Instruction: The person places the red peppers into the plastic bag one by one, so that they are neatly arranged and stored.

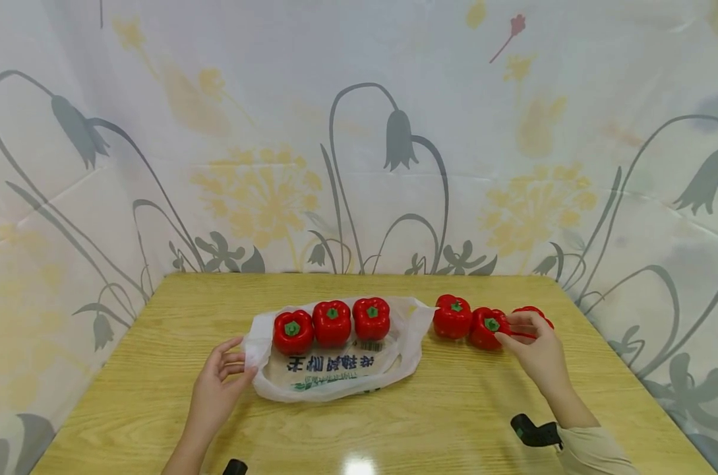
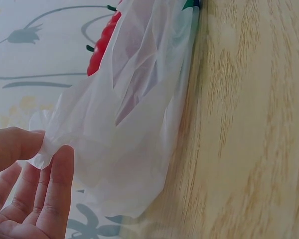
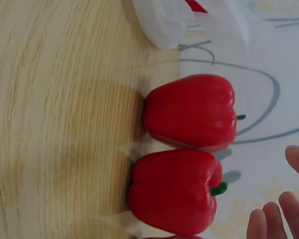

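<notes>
bag (image 1: 415,333) pinched at its left end: the left hand (image 1: 219,379) has that edge between thumb and fingertip, the other fingers loosely bent. to the right of the bag, the right hand (image 1: 539,343) is partly spread, a wide gap between thumb and fingers, with hold of nothing; it hovers by the far end of a row of three peppers (image 1: 483,330) that starts just beside the bag. three more peppers (image 1: 331,326) stand side by side in the bag, stems up.

the bag is thin, wrinkled white plastic, with dark blue lettering (image 1: 331,364). the peppers are glossy red and lobed, with short green stems. the table (image 1: 157,369) under the bag is wood with streaky grain; behind the bag hangs a flower-printed cloth (image 1: 359,198).

the left wrist view shows the pinch and the bag's creased side more plainly than the head view. the right wrist view shows two peppers tapering toward the table, touching each other, clear of the fingertips.
</notes>
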The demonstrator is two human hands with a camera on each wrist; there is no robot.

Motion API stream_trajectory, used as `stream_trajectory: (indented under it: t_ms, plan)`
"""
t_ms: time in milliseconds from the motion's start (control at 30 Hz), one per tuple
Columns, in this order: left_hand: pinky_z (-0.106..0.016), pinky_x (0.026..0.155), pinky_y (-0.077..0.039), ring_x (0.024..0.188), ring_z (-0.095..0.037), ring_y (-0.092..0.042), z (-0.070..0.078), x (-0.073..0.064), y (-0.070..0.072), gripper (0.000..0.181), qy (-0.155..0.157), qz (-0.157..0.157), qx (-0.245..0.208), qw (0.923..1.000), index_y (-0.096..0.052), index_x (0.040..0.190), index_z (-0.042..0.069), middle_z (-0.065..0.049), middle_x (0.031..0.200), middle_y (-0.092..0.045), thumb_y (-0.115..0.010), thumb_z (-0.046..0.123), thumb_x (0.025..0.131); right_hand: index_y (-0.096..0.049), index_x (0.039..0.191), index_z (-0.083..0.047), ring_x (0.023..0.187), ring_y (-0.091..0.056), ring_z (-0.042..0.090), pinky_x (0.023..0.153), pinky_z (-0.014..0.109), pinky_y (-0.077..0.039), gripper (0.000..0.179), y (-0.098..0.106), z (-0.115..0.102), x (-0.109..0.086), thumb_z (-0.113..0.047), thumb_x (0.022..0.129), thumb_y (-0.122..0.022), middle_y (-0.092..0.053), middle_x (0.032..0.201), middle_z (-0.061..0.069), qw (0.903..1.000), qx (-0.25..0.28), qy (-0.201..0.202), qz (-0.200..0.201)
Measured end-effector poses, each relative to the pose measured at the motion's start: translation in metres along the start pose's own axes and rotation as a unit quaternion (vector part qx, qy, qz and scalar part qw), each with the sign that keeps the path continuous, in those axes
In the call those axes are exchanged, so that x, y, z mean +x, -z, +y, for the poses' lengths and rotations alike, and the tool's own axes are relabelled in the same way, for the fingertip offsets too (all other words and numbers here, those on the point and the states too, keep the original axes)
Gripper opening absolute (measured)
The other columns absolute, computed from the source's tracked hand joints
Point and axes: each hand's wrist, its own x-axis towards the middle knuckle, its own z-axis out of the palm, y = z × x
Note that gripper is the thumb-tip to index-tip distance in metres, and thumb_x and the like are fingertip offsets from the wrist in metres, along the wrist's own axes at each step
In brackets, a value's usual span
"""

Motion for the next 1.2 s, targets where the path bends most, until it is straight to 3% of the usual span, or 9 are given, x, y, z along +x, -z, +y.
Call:
stream_trajectory:
  t_ms: [367,633,900,1200]
  plan:
    - [-0.017,0.071,-0.05,0.086,-0.002,-0.056,0.001,0.0,0.0,0.056,0.001,-0.004,-0.008,1.0,-0.045,0.132,0.007,-0.016,0.11,-0.056,-0.069,-0.001,0.082,-0.053,0.111,0.006,0.089,-0.051,0.009,0.069,0.004,-0.041,0.038,0.008,0.022,0.003,-0.012,0.083,-0.071,-0.055,0.11,0.022,0.9998,-0.008,-0.015,0.004]
    - [-0.017,0.071,-0.05,0.086,-0.002,-0.056,0.0,0.0,0.0,0.056,-0.003,0.0,-0.01,0.9999,-0.045,0.131,0.006,-0.016,0.109,-0.056,-0.069,-0.002,0.082,-0.052,0.113,0.006,0.095,-0.05,0.027,0.067,0.003,-0.039,0.039,0.015,0.033,0.008,-0.012,0.084,-0.07,-0.053,0.112,0.021,0.9989,-0.036,-0.028,0.013]
    - [-0.017,0.072,-0.049,0.088,-0.003,-0.056,0.002,0.0,0.0,0.055,0.018,-0.01,-0.009,0.9998,-0.044,0.133,0.009,-0.016,0.112,-0.055,-0.068,0.002,0.084,-0.053,0.112,0.007,0.096,-0.048,0.032,0.064,0.002,-0.037,0.038,0.028,0.048,0.013,-0.011,0.083,-0.071,-0.053,0.111,0.022,0.9972,-0.064,-0.027,0.028]
    - [-0.017,0.072,-0.05,0.087,-0.003,-0.056,0.002,-0.001,0.0,0.056,0.004,-0.005,-0.009,0.9999,-0.044,0.132,0.007,-0.016,0.11,-0.056,-0.068,-0.001,0.083,-0.054,0.11,0.009,0.097,-0.048,0.038,0.064,0.005,-0.035,0.035,0.037,0.066,0.018,-0.006,0.082,-0.07,-0.054,0.108,0.025,0.9957,-0.085,-0.007,0.034]
